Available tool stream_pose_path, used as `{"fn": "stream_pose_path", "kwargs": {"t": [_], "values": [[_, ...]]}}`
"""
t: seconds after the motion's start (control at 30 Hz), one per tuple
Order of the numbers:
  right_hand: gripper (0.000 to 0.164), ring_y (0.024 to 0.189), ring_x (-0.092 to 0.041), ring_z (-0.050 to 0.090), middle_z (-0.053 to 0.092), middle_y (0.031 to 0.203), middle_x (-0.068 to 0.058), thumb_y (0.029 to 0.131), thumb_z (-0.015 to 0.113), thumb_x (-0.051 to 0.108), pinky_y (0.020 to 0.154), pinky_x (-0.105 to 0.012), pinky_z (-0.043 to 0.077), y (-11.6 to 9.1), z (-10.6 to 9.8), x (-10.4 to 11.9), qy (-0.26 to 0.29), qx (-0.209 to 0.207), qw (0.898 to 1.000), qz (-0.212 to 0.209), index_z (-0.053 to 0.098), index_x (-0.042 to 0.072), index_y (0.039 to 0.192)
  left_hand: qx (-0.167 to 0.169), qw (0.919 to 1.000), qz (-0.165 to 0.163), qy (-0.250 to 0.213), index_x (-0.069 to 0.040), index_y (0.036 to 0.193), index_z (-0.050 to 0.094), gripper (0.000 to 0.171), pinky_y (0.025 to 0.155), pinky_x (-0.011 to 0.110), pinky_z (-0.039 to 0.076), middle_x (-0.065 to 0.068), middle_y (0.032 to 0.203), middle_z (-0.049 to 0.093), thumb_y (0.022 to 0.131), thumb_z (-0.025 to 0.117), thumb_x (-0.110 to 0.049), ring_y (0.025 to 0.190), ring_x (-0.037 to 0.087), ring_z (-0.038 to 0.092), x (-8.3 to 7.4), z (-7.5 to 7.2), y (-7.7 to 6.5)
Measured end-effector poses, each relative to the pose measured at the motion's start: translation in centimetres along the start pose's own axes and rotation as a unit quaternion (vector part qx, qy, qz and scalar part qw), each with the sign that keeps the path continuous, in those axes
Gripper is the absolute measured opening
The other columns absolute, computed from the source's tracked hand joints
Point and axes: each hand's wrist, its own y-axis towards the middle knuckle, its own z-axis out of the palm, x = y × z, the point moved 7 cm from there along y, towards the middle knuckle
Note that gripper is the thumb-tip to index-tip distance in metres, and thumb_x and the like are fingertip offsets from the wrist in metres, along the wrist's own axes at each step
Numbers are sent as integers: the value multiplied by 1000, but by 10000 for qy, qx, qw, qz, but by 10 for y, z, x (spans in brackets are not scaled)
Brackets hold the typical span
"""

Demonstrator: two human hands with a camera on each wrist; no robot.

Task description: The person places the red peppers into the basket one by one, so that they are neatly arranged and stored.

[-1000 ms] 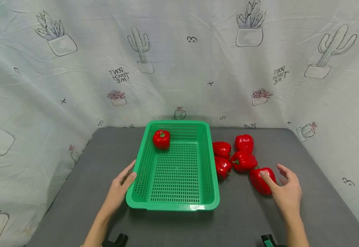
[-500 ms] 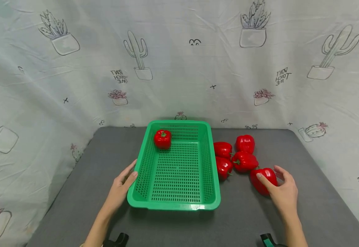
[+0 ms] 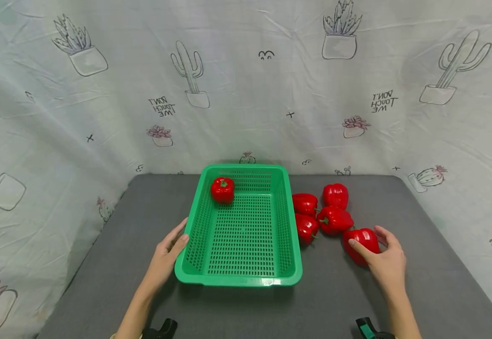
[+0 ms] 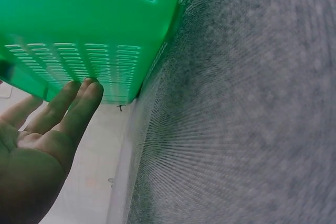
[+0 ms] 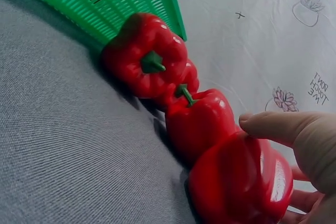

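A green plastic basket (image 3: pixel 238 281) with slotted walls stands mid-table, one red bell pepper (image 3: pixel 222 190) in its far left corner. My left hand (image 3: pixel 163 259) rests against the basket's left side, thumb at the rim; the left wrist view has its fingers (image 4: pixel 79 109) fairly straight along the slotted wall. To the right, my right hand (image 3: pixel 387 261) holds the nearest bell pepper (image 3: pixel 361 245) between thumb and fingers, while that pepper still lies on the table. The right wrist view shows the thumb (image 5: pixel 273 125) over its top; the fingers are partly hidden behind it.
Several more red bell peppers (image 3: pixel 335 220) lie clustered between the basket's right wall and my right hand, touching one another. The grey table (image 3: pixel 246 313) ends at a white cloth backdrop (image 3: pixel 246 94) printed with potted plants.
My right hand has shifted slightly left, bringing its thumb and fingers in around the nearest bell pepper. The left hand and the basket stay in place.
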Motion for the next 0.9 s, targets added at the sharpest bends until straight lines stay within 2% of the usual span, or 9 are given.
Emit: {"fn": "stream_pose_path", "kwargs": {"t": [0.1,0.23,0.43,0.57,0.67,0.9], "values": [[79,127,-41,37,41,143,-21,84,80,28,89,-62,46,-2,4,-2,54,42,10000,-27,40,5,148,-1,10000,14,21,-27,155,33,50,97,26,42,-1,154,34,107,46,-24,134,20,41,1,0,1],[80,126,-41,37,41,142,-22,84,80,30,89,-62,46,-2,6,-3,83,77,9999,-31,39,4,148,32,10000,7,-22,-26,156,32,50,97,25,42,-1,154,33,107,46,-24,135,20,40,3,1,1],[84,124,-43,37,40,140,-25,83,80,31,87,-62,46,-1,8,-3,-2,231,9997,-119,37,2,148,26,10000,19,-44,-30,154,33,49,97,26,42,-1,154,34,107,46,-23,134,19,41,2,1,1],[83,123,-44,38,40,140,-25,82,81,31,86,-61,47,-2,9,-3,-63,257,9996,-116,38,2,148,35,10000,0,-46,-28,155,33,50,96,26,43,0,154,35,107,46,-24,134,20,42,3,1,0],[81,124,-44,37,40,140,-25,83,80,31,86,-62,47,-4,10,-3,-77,207,9997,-98,40,2,147,26,10000,-20,-18,-27,155,32,50,96,26,43,0,154,34,107,46,-24,134,21,41,4,0,-1],[74,124,-41,38,43,141,-22,82,80,25,87,-64,46,-6,5,1,89,-190,9996,-180,46,5,145,-1,10000,-16,42,-29,155,32,50,98,25,41,-1,155,32,107,46,-26,136,20,38,3,0,-2]]}}
